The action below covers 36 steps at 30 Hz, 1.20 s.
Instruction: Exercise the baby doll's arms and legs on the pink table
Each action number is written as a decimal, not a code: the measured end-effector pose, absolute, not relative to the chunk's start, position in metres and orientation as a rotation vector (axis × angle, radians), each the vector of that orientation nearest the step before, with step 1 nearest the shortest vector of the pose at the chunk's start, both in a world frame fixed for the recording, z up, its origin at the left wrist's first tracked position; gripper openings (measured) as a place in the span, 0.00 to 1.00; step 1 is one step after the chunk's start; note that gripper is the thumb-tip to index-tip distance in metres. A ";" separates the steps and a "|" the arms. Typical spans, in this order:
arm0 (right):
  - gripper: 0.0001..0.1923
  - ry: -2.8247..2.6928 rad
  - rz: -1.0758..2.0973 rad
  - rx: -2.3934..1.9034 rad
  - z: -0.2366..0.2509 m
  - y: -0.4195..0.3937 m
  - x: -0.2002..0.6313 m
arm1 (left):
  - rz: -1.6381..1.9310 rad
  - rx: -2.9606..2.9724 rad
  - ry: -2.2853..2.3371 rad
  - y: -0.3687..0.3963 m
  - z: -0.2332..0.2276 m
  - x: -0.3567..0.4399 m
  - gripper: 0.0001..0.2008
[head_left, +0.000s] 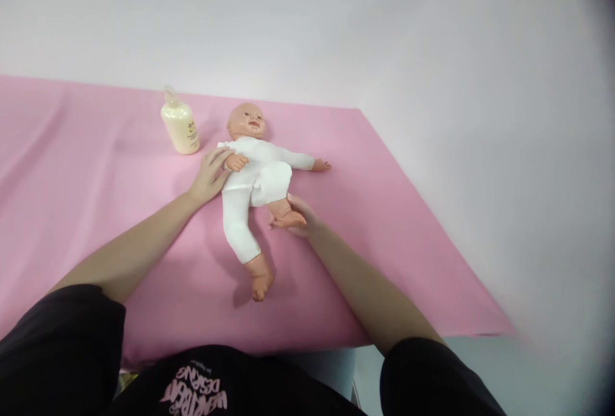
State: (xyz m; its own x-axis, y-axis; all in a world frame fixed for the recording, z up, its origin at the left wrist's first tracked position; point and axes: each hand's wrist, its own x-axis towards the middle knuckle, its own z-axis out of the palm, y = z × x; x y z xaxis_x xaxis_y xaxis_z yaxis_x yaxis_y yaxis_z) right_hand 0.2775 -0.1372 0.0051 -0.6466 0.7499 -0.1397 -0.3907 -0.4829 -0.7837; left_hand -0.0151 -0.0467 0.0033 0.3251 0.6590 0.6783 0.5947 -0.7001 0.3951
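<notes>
A baby doll with a bald head and a white cloth body lies on its back, head away from me. My left hand is curved against the doll's side on the left, fingers and thumb around its bent arm by the small hand. Lower on the right, my right hand holds the doll's raised leg near the ankle, its palm partly hidden behind the foot. That leg is bent at the knee, while the other leg stretches toward me.
A pale yellow pump bottle stands left of the doll's head. Beneath everything is a pink cloth with a few folds on the left. A white wall rises behind, and the table's edge slants down on the right.
</notes>
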 end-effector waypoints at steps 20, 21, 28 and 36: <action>0.30 -1.519 2.582 -0.218 0.004 -0.142 0.283 | 1.685 1.772 1.154 -0.010 -0.028 -0.028 0.28; 0.30 -1.546 2.580 -0.188 0.004 -0.141 0.282 | 1.683 1.769 1.152 -0.009 -0.029 -0.028 0.27; 0.30 -1.652 2.553 -0.060 0.011 -0.138 0.280 | 1.659 1.825 1.153 -0.007 -0.032 -0.030 0.27; 0.32 -1.452 2.501 -0.168 0.006 -0.144 0.281 | 1.676 1.921 1.167 -0.014 -0.025 -0.027 0.28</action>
